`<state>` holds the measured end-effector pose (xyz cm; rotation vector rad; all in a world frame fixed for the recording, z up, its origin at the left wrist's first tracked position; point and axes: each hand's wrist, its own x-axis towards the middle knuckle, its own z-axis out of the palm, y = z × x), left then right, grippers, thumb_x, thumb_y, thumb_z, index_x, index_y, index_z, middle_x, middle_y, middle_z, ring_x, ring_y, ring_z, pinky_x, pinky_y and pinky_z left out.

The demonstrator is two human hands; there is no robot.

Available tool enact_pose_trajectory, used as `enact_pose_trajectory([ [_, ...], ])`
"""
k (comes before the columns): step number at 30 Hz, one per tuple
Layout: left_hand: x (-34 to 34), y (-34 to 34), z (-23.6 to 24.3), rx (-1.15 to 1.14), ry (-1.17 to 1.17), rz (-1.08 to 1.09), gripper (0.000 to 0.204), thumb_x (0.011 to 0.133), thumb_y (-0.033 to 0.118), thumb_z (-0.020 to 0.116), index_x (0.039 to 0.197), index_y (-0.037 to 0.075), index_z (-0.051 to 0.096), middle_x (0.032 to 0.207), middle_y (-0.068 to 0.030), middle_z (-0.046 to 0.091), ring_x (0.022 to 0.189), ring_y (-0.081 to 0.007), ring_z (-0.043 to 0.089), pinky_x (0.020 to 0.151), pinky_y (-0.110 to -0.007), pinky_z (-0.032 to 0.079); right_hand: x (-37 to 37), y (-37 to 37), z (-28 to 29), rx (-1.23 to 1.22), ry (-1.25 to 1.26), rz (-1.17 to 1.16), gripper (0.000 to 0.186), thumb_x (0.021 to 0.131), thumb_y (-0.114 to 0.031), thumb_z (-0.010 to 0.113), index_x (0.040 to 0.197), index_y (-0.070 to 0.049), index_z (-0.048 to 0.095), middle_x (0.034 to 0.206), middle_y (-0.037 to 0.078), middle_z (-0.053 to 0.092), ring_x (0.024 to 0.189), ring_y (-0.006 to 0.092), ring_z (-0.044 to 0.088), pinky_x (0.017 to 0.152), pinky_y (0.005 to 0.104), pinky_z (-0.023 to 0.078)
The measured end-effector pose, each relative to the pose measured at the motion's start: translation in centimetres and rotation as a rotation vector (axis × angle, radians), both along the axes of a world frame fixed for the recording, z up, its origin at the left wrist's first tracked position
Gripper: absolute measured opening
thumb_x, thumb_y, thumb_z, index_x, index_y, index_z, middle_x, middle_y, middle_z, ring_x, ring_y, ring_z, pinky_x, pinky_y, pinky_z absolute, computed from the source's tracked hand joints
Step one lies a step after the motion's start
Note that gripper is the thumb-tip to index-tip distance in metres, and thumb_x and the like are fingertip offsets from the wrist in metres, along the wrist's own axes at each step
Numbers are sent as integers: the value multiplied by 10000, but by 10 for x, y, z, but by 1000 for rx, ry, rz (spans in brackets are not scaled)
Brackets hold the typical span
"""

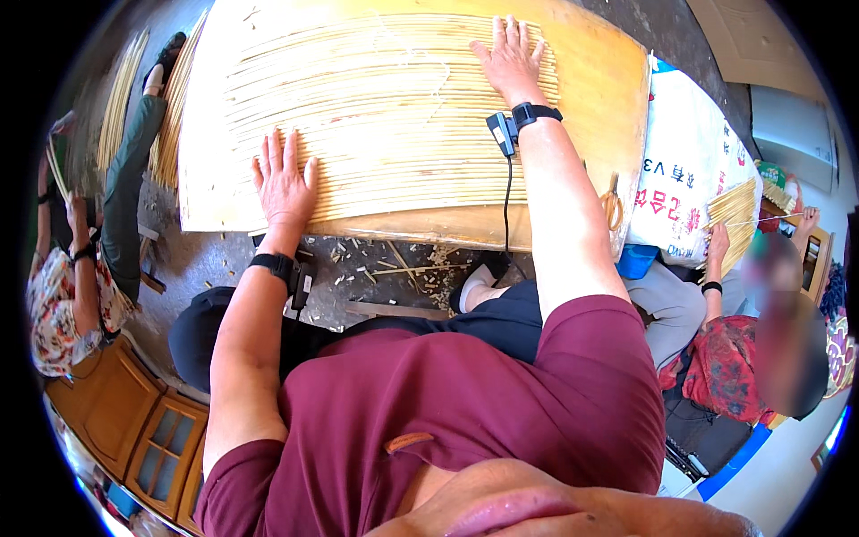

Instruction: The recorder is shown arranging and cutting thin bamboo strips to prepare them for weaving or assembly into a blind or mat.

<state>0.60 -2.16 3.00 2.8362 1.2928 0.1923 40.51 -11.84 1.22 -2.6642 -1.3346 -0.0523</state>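
Observation:
Thin pale-yellow stalks [358,107] lie side by side in a wide flat layer on the wooden table [595,89]. White string [443,76] runs loosely across the right part of the layer. My left hand [284,183] rests flat on its near left edge, fingers spread and pointing away. Farther off, my right hand [514,61] lies open on the layer's far right end, fingers spread. Neither hand grips anything. Each wrist wears a black band with a small device, and a cable hangs from the right one.
Scissors [613,206] lie at the table's right edge, beside a printed white sack [680,170]. Stalk offcuts [420,277] litter the floor below. Bundled stalks [121,98] lie at far left. Two other people handle stalks, one at left, one at right. Wooden cabinets [134,412] stand at lower left.

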Motion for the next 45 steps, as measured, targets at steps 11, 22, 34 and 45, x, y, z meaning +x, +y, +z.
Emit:
enact_pose_trajectory([
  [11,0,-3,2,-28,-9,23,592,903,431,472,1421,175,346,1503,-123,264,1408,-282,181,1129,-485,115,25,-6,11,-46,25,25,811,883,-644,352,1484,-124,193,1546,99,167,1435,254,105,1132,528,50],
  [22,-4,-1,-3,-11,-53,66,589,914,478,426,1429,206,338,1517,-97,243,1408,-264,191,1135,-483,115,59,-226,187,178,94,135,518,938,-315,482,1332,18,442,1386,196,437,1318,292,376,1093,353,258],
  [34,3,11,-41,-73,-18,33,583,944,443,343,1450,160,285,1533,-111,198,1420,-276,153,1115,-562,132,-218,-388,372,694,795,-4,379,986,-198,398,1210,90,500,1120,192,605,1065,270,587,981,362,414],
  [45,-14,13,-34,-284,-111,39,645,887,507,492,1420,167,366,1511,-138,245,1402,-321,186,1114,-511,180,-163,-334,152,19,338,-303,272,847,-142,561,1060,27,574,1034,276,618,971,409,601,869,437,479],
])
